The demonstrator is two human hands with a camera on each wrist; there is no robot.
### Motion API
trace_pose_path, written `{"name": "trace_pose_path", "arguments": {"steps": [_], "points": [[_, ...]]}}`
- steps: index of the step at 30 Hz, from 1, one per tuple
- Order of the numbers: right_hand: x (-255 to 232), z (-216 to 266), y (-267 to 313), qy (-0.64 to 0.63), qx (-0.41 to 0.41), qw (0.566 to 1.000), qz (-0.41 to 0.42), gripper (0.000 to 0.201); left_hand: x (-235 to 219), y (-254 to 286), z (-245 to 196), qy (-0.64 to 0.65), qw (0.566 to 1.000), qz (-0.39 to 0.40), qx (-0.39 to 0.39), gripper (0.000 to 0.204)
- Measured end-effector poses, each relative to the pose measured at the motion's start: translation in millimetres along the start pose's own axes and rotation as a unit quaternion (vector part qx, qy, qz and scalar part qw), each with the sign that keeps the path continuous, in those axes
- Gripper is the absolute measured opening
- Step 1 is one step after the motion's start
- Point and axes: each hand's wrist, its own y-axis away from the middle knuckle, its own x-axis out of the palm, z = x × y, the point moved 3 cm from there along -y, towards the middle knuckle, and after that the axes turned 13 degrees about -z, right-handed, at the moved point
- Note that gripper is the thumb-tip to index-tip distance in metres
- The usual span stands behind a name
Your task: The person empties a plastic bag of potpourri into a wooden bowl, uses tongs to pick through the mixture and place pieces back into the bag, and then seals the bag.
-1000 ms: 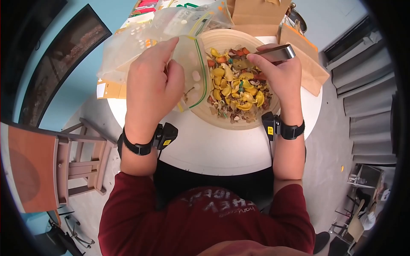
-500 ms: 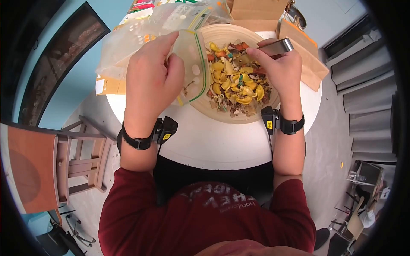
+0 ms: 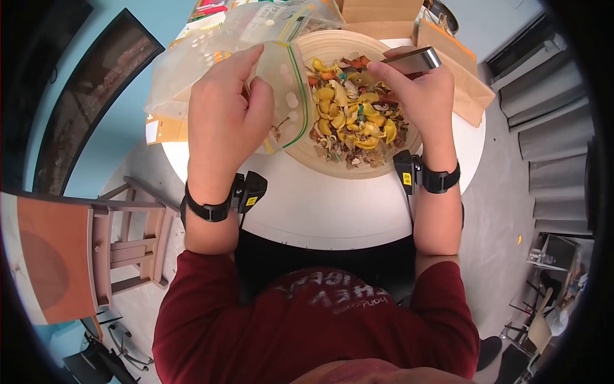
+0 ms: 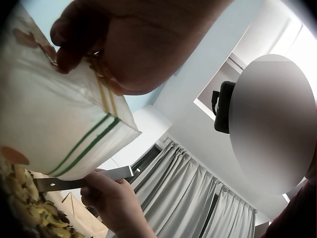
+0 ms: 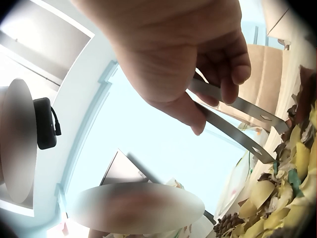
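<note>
My left hand holds a frosted zip bag by its upper part, with the green and yellow zip strip facing the bowl. A few dried bits show inside the bag. My right hand grips metal tongs between thumb and fingers. The two tong arms stand apart, and their tips reach the dried flower mix of yellow, orange, brown and teal pieces. That mix fills the middle of a round, pale wooden bowl, with the bag's mouth overlapping its left side in the head view.
The bowl stands on a white round table. Behind the left hand lie more plastic bags. Brown paper bags stand behind and right of the bowl. A wooden chair is at the left, and grey curtains hang on the right.
The head view has shifted slightly, so the bowl and table appear higher. Both hands keep their holds, with the bag beside the bowl and the tongs over the dried mix.
</note>
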Motion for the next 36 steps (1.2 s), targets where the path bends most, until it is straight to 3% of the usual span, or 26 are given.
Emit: {"name": "trace_pose_path", "arguments": {"steps": [6,18,27,33,36], "points": [[0.8,-13.8,-4.4,0.008,0.032,0.999,0.031,0.029,0.0,-0.2,-0.9,-0.008,1.0,0.001,0.005,0.037],[2.1,-11.3,-1.8,0.044,-0.032,0.997,0.053,0.027,2.0,0.9,0.5,-0.001,1.0,0.004,0.006,0.037],[-2.2,-17.4,-4.3,0.013,-0.005,0.999,0.043,0.022,1.8,1.1,1.2,0.0,1.0,0.009,-0.004,0.037],[-17.0,0.3,-7.6,-0.057,0.034,0.997,0.025,0.02,2.5,1.6,1.4,-0.005,1.0,0.02,0.0,0.036],[-22.5,12.1,-4.3,-0.143,0.01,0.99,0.009,0.02,4.3,2.4,5.5,0.005,1.0,0.019,0.013,0.036]]}}
